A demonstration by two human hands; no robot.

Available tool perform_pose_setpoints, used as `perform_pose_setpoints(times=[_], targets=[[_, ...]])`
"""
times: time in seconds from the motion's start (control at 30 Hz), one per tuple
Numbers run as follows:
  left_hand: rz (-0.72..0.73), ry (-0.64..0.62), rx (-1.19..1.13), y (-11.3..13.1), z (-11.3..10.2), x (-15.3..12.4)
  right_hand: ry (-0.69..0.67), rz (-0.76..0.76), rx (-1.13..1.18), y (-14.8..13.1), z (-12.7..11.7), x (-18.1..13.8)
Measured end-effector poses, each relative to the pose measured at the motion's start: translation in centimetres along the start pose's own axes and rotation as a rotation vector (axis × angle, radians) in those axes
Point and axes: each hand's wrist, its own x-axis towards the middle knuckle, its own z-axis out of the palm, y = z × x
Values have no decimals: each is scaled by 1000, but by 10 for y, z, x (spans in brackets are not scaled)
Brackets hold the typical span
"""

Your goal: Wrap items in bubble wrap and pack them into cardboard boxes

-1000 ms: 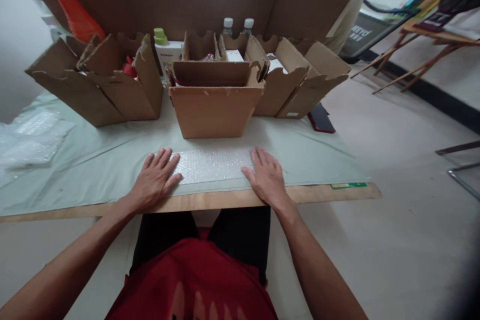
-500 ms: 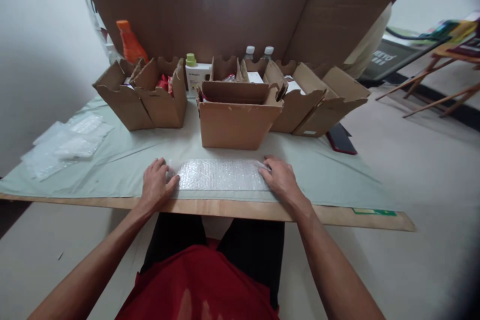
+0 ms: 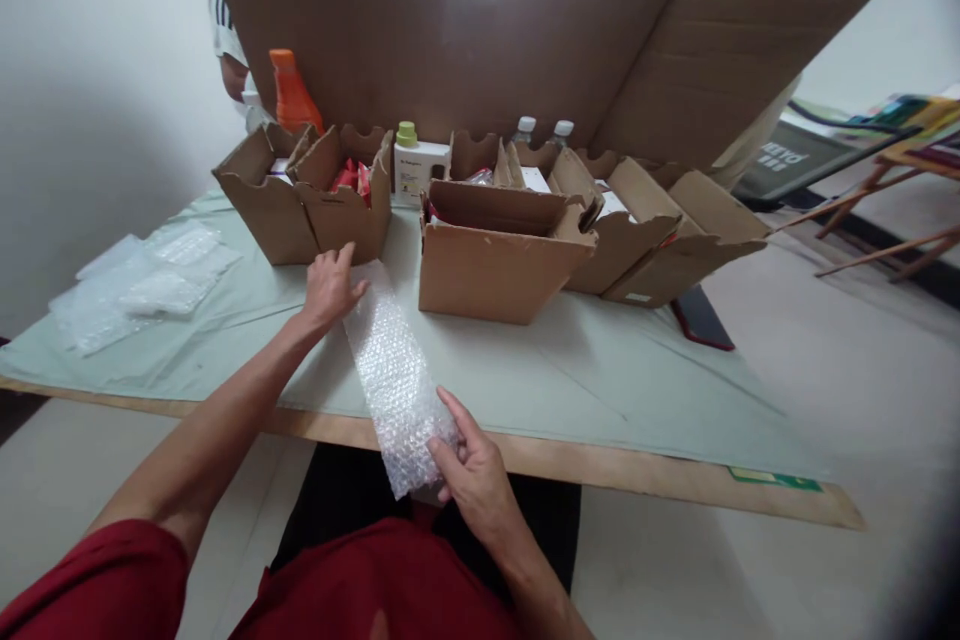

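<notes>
Head view, bubble-wrap strip: this clear strip (image 3: 396, 370) slants across the bench (image 3: 645, 475), far end by the left-hand cartons, near end past the front edge, above the lap.
Left hand: at the far end, this hand (image 3: 328, 288) has its thumb over the strip's border, probably to steady it; whether the grip pinches or merely rests, I cannot tell.
Right hand: this hand (image 3: 478, 478) grasps the near end, thumb on top, other fingers partly hidden; holding opposite ends seems to keep the strip stretched out.
Front carton: the open carton (image 3: 499, 270) stands just right of the strip, so the slant likely suits the gap beside it.
Left cartons: two open-topped cartons (image 3: 330, 220) stand side by side behind the left hand, presumably for easy reach inside.
Spare wrap: loose sheets (image 3: 142, 290) lie on the left, probably aside to leave working room.
Cardboard screen: the tall panel (image 3: 487, 40) stands behind everything, perhaps as a divider.
</notes>
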Motion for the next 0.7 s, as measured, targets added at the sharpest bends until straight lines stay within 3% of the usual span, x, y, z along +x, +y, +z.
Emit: perform_pose_setpoints(times=[0.1,0.23,0.3,0.4,0.47,0.57,0.63,0.7], targets=[[78,-38,-25,2,-3,-31,41,-26,-5,2,4,3],[306,-315,-257,-5,-31,-128,-39,0,53,0,-4,3],[318,-446,-334,-3,-43,-177,-85,12,115,-3,-2,3],[267,-408,-355,6,-44,-223,-59,-9,198,-7,7,5],[183,-282,-370,13,-35,-231,-59,-21,242,-8,13,6],[-63,-125,-365,19,-18,-222,-89,-40,298,-8,16,6],[-180,-89,-340,19,-12,-212,-52,-105,264,-8,13,4],[-207,-69,-297,17,-10,-205,19,-217,126,-9,9,2]])
